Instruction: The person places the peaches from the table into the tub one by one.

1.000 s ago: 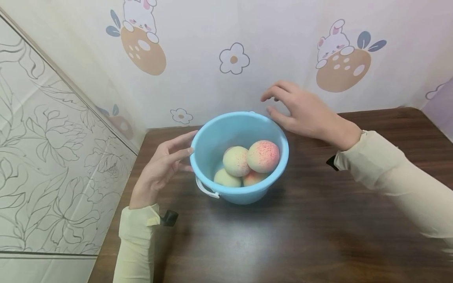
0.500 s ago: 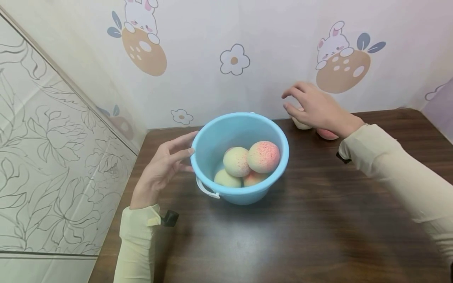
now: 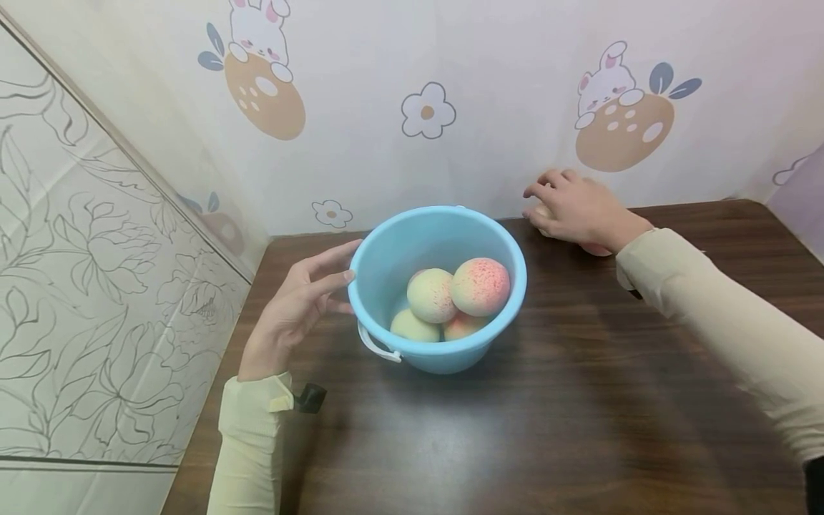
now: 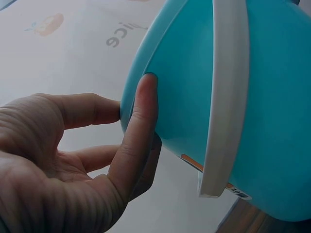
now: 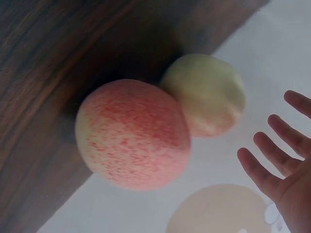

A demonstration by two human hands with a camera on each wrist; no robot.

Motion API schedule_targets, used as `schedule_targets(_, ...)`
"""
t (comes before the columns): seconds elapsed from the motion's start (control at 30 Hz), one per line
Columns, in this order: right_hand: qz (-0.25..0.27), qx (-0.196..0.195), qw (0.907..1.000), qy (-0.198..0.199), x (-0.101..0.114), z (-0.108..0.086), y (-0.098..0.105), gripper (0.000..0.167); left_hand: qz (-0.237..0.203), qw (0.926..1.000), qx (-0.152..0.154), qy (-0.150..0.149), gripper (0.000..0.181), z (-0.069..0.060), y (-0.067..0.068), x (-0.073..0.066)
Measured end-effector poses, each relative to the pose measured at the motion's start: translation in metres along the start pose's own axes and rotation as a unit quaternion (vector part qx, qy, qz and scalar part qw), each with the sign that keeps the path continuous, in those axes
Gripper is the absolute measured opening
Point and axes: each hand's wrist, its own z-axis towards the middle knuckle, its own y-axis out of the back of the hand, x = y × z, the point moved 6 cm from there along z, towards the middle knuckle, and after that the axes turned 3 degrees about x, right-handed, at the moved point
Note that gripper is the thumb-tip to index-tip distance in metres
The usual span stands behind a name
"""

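A light blue bucket (image 3: 444, 357) stands on the table with several pink-speckled pale peaches (image 3: 479, 286) inside. My left hand (image 3: 290, 315) holds its left side, thumb and fingers at the rim and outer wall. The bucket's white handle (image 4: 228, 97) hangs beside those fingers. Right of the bucket, my right hand (image 3: 579, 211) reaches over two more peaches by the wall. In the right wrist view one is a larger red-speckled peach (image 5: 133, 136), the other a paler peach (image 5: 201, 94). The right fingers (image 5: 262, 170) are spread and apart from both; the thumb is hidden there.
The dark wooden table (image 3: 579, 400) meets a wall covering (image 3: 489, 107) printed with rabbits and flowers at the back. A panel with line-drawn flowers (image 3: 103, 286) borders the left side.
My right hand has moved rightward from beside the bucket's far rim and lowered over the peaches near the wall. The left hand and the bucket have stayed in place.
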Motion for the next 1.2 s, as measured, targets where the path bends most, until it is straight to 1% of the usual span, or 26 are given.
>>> schedule_targets(0.17,-0.008,0.031,0.9994,-0.017,-0.008,0.003,-0.014,0.055,0.002,1.0000,-0.005,0.003,0.055,0.000,0.000,0.001)
schedule_targets(0.4,-0.014,0.061,0.9975,-0.032,-0.016,0.005,-0.029,0.053,0.005,0.9999,-0.007,0.007,0.055,0.000,-0.001,0.001)
schedule_targets(0.57,-0.019,0.066,0.9971,-0.032,-0.018,0.008,-0.035,0.054,0.004,0.9999,-0.009,0.007,0.054,-0.001,0.000,0.001)
schedule_targets(0.73,-0.026,0.066,0.9972,-0.023,-0.019,0.010,-0.039,0.052,-0.001,1.0000,-0.006,0.002,0.055,-0.001,0.000,0.000)
schedule_targets(0.97,-0.028,0.084,0.9959,-0.020,-0.022,0.014,-0.046,0.046,-0.001,1.0000,-0.001,-0.003,0.056,-0.001,-0.001,0.000)
schedule_targets(1.2,-0.025,0.077,0.9966,-0.018,-0.025,0.017,-0.051,0.043,0.002,1.0000,-0.004,-0.001,0.055,-0.001,0.000,0.001)
